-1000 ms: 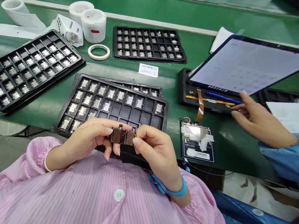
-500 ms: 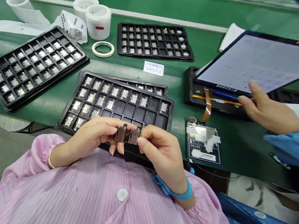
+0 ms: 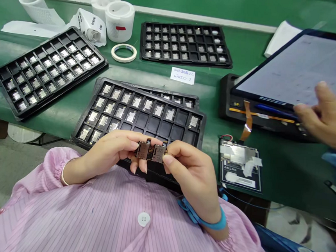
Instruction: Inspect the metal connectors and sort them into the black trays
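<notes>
Between my two hands, two small circuit boards with metal card sockets sit side by side, just above the near edge of the middle tray. My left hand (image 3: 119, 147) pinches the left circuit board (image 3: 143, 150), with fingers also behind it. My right hand (image 3: 190, 169) grips the right circuit board (image 3: 158, 153) by its outer edge between thumb and forefinger. Whether the boards are joined I cannot tell. Below and beyond lies the black compartment tray (image 3: 165, 126), partly filled with similar parts; another tray shows under it.
More part-filled trays lie at the left (image 3: 69, 79) and back (image 3: 196, 48). Tape rolls (image 3: 119, 21), a masking tape ring (image 3: 123, 60) and a handwritten label (image 3: 182, 75) stand behind. At right, a co-worker's hand (image 3: 330, 120) is at a tablet screen (image 3: 296, 70), near an opened device (image 3: 241, 165).
The whole view has shifted, so the bench appears farther right. The co-worker's hand has moved rightward along the screen. My hands keep the same grip on the boards.
</notes>
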Demonstrator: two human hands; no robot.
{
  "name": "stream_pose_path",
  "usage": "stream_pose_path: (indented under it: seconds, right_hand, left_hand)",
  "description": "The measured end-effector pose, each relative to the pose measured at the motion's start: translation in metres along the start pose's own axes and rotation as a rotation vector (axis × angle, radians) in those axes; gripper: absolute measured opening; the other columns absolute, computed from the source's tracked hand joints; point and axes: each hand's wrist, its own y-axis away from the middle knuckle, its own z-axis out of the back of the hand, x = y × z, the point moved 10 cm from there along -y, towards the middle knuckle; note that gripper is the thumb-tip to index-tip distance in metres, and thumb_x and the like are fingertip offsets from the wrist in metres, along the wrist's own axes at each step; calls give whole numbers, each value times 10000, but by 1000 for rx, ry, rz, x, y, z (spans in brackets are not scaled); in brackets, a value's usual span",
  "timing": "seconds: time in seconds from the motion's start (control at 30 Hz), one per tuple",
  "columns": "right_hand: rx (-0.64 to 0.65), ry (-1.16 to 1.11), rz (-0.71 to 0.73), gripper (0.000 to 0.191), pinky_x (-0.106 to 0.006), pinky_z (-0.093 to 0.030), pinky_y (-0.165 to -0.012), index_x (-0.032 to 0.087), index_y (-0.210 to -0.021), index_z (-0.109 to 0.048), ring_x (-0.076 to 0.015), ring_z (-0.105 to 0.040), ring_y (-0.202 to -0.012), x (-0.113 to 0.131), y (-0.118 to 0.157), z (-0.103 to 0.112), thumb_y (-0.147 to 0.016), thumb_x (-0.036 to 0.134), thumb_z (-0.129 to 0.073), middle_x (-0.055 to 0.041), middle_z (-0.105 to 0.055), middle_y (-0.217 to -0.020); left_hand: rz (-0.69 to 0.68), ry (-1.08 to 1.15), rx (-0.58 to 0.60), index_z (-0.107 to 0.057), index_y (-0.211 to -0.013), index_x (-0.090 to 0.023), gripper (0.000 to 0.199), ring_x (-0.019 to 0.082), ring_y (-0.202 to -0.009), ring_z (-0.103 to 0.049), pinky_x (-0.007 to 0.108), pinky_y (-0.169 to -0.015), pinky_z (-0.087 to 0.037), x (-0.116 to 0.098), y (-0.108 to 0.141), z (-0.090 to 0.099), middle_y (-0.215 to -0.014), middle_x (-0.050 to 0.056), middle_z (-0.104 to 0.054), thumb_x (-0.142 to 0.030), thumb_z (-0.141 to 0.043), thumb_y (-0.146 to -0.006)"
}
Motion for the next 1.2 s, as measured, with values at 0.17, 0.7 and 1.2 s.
stream_pose_path:
  seconds: [0.17,0.7,1.2]
  right_hand:
    - [9,-15,8,247,-236,-290,-444,213,-603,-482,-93,-391,-472,2,-2,-1,-837,190,-559,50,-463,-528]
    - [10,-33,-10,231,-228,-291,-444,214,-616,-477,-88,-382,-477,-1,-4,-3,-834,191,-548,60,-453,-533]
    - [25,-13,-33,241,-235,-292,-456,218,-609,-469,-93,-380,-480,-9,-6,-4,-840,202,-536,61,-451,-525]
  left_hand:
    - [20,8,-21,-749,-1041,-42,363,163,-598,-611,231,-517,-475,0,-2,1,-667,90,-677,-231,-554,-799]
    - [8,76,-12,-764,-1055,-62,336,142,-567,-620,200,-521,-506,0,-3,3,-670,92,-707,-215,-564,-833]
    - [-15,83,-5,-767,-1098,-83,367,142,-596,-631,187,-521,-521,0,-4,6,-671,90,-701,-176,-525,-839]
